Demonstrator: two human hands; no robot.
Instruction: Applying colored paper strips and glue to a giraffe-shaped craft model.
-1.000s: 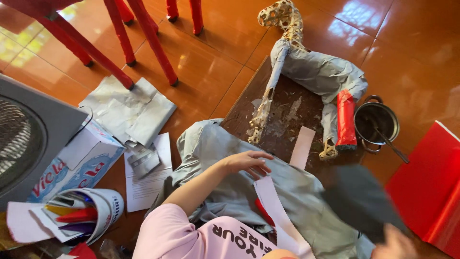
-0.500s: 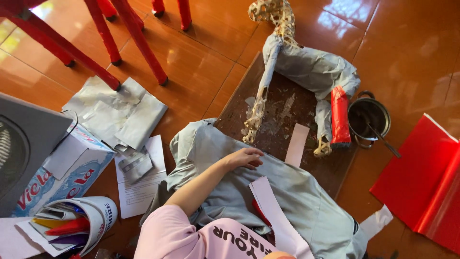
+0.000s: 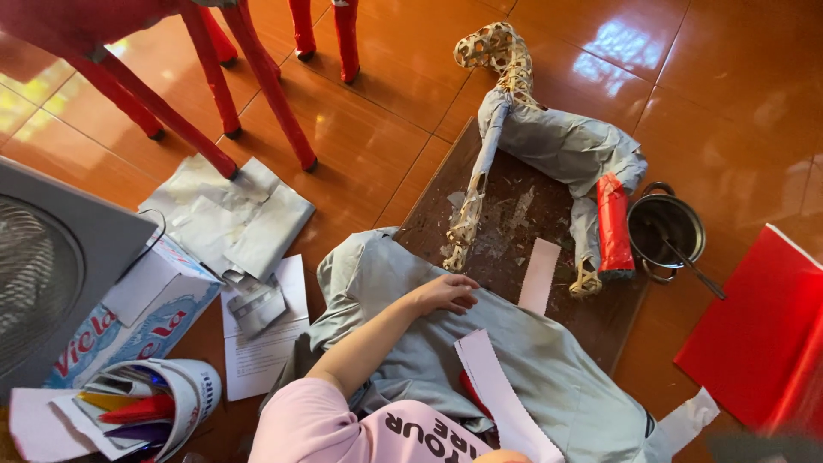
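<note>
Grey cloth x1 | left hand flat on it, fingers loosely apart | right hand unseen | pot x1

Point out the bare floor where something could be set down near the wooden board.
Bare tile lies between the red chair legs and the wooden board; more lies upper right, beyond the wire animal figure and the pot. Crowded: the left side, with grey sheets, a box and a pencil cup. The left hand rests on grey cloth.

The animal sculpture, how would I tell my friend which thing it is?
Find the dark brown board on the orange floor. Lying across it is the animal sculpture, a woven frame partly wrapped in grey paper. Only it has a long latticed neck and one red leg.
</note>
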